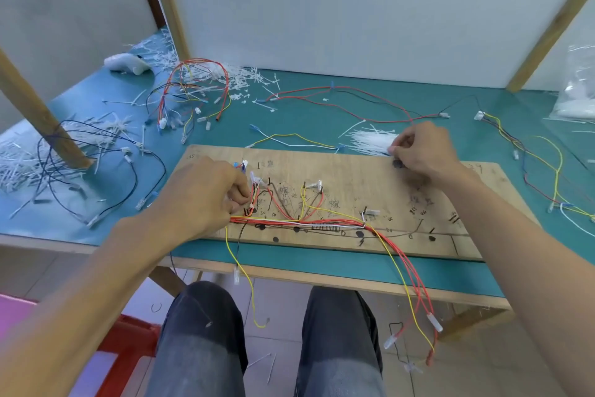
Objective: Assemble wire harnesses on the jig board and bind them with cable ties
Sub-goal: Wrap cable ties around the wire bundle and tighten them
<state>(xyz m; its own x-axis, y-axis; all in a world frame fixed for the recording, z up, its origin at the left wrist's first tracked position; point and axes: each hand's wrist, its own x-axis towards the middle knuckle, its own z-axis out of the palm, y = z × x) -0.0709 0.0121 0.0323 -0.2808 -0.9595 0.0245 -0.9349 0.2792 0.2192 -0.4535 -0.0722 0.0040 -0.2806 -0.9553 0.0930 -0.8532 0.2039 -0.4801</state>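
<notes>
Near edge of the desk (322,121), on its green mat: a wooden board (354,184) lies long side toward the person, marked all over with pen and set with small pegs. The left hand (203,200) is at the board's left end, fingers curled, thumb and forefinger pinching the wires (306,222) where the red ones turn up among the pegs. From that pinch the bunch, red with one yellow and one white, runs right along the board's near edge. It then slopes off the desk's near edge on the right, and its white plugs hang above the floor. One yellow and one black strand drop off the edge below the left hand. The right hand (421,148) is at the board's far edge, right of middle, fingers curled, tips pinching the end of a bunch of white cable ties (370,140) lying on the mat at that edge. How many ties it grips cannot be told. A looped bundle of red and yellow leads (196,87) lies toward the far left corner. White tie offcuts (240,76) are heaped along the far edge. Dark blue leads (96,152) lie at the left edge, by a wooden post (42,116). A clear bag (576,97) sits at the right edge. Knees in jeans (199,332) show below the near edge.
</notes>
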